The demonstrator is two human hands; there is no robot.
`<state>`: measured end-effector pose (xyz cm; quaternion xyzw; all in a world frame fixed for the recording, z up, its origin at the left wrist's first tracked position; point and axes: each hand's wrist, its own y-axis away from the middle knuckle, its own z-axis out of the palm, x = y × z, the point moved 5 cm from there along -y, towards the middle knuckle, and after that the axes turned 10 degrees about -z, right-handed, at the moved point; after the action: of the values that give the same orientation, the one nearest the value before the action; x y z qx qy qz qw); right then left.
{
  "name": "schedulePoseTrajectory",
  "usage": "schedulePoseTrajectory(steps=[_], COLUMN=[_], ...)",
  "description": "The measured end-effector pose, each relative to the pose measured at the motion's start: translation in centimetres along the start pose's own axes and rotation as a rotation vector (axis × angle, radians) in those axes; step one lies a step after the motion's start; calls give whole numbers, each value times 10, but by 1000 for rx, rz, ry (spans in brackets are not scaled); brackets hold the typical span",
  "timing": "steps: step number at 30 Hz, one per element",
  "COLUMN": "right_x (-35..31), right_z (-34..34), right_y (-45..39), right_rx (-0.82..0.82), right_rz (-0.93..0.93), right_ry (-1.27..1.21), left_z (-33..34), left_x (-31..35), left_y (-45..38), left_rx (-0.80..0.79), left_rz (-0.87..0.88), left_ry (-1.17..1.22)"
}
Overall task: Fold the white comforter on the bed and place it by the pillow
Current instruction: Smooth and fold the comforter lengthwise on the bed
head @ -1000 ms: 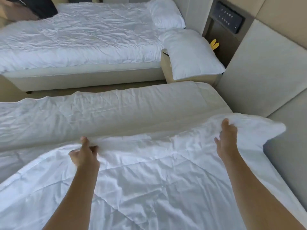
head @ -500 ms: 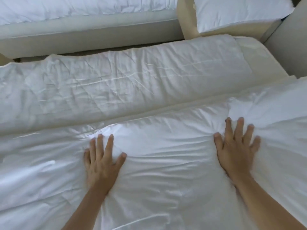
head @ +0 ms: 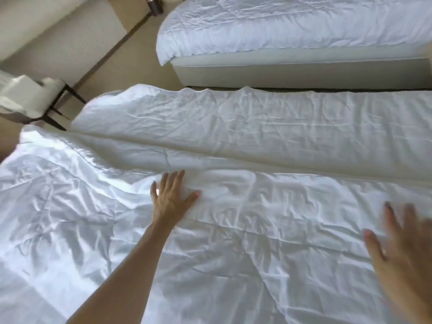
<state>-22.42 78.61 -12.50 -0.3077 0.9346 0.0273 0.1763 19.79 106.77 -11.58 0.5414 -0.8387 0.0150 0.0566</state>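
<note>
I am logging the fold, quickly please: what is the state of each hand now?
Left hand: open, flat on the white comforter.
Right hand: open, fingers spread, blurred, holding nothing.

I can read no text, label, brand, number or sign anywhere in this view. The white comforter (head: 233, 242) under my hands bears only creases, and the second bed (head: 292, 26) beyond is likewise unmarked.

Both forearms are bare, no sleeves showing. The left hand (head: 171, 199) wears nothing visible; the right hand (head: 403, 256), at four o'clock, is motion-blurred, details unclear.
</note>
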Motion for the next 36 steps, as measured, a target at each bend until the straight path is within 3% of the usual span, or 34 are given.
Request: schedulePoseTrajectory(steps=[5,9,10,14,16,20,24,29,32,34,36], right_x=[-228,-280,-289,-309,-310,-282,-268,-272,-249,-191,-114], right_z=[68,116,124,132,132,159,190,195,167,136,106], right_y=[16,5,4,-14,-28,-45,-53,-60,-62,-61,-59], right_rx=[-218,-288,-306,-272,-218,-221,-175,-217,-306,-197,-168], right_rz=[-614,-620,-617,-611,-557,-458,-497,-469,-529,-470,-345], right_ry=[21,38,58,88,98,133,160,81,62,151,251], left_z=[-14,-4,-5,-40,-51,26,80,83,58,48,57], left_x=[-50,-60,-57,-24,-13,-35,-48,-43,-15,34,104], left_y=[-29,-52,-57,-95,-112,-109,-104,-120,-84,-24,62], left_rx=[-7,-186,-152,236,352,88,71,-26,-45,-39,-79], left_rz=[-17,-22,6,148,195,-3,-16,-46,-85,16,278], left_ry=[0,-151,-168,116,120,-12,-40,-168,41,180,184])
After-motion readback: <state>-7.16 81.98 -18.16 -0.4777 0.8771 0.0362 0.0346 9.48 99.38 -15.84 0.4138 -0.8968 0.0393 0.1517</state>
